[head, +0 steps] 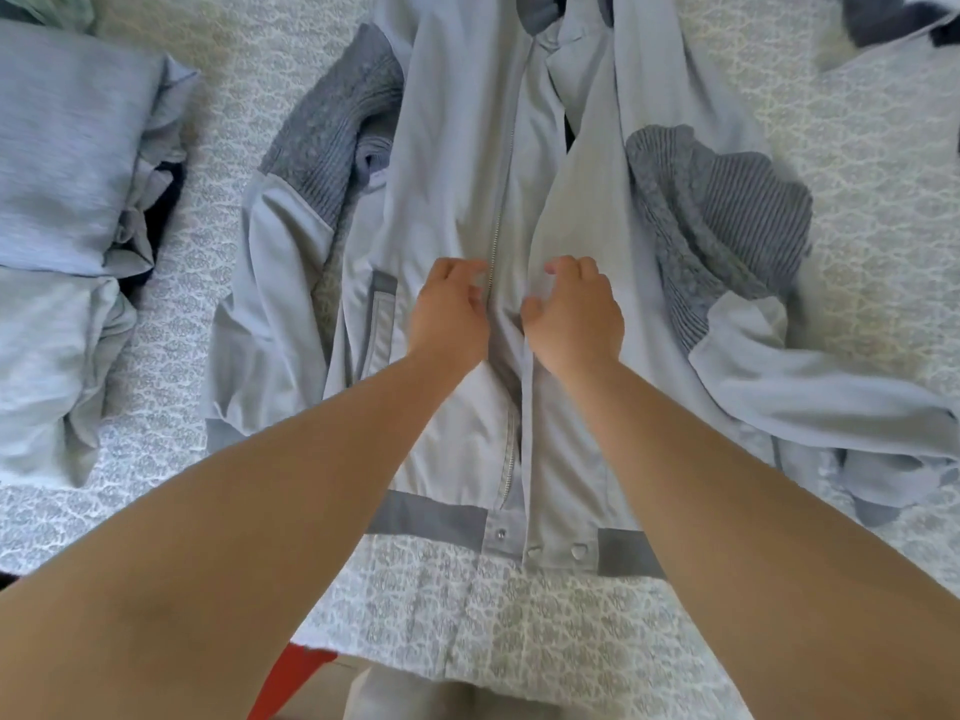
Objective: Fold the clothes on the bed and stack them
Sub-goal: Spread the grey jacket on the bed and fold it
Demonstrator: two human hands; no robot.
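Jacket: a pale blue-grey zip-front jacket [457, 148] with darker grey ribbed knit cuffs and a grey hem band is lying front-up on the bed, its hem toward the person and its collar reaching toward the top of the view.
Zipper: the metal zipper [497, 220] is running up the jacket's middle, passing between the two hands; below them the front edges are lying slightly apart.
Left hand: the left hand [451, 317] is resting on the jacket's left front panel just beside the zipper, its fingers [457, 270] curling loosely down onto the cloth; whether they are pinching the fabric cannot be told.
Right hand: the right hand [574, 314] is sitting on the right front panel, just across the zipper, its fingers [571, 267] bent and its thumb drawn toward them over a raised fold of cloth; a firm grip cannot be confirmed.
Sleeves: both sleeves are lying bunched at the jacket's sides, their ribbed cuffs [327, 132] turned up toward the collar end.
Folded pile: a stack of folded light grey-blue garments [67, 163] is sitting at the left, well apart from the hands.
Bed: the bed [519, 615] is carrying everything on a white and grey patterned cover.
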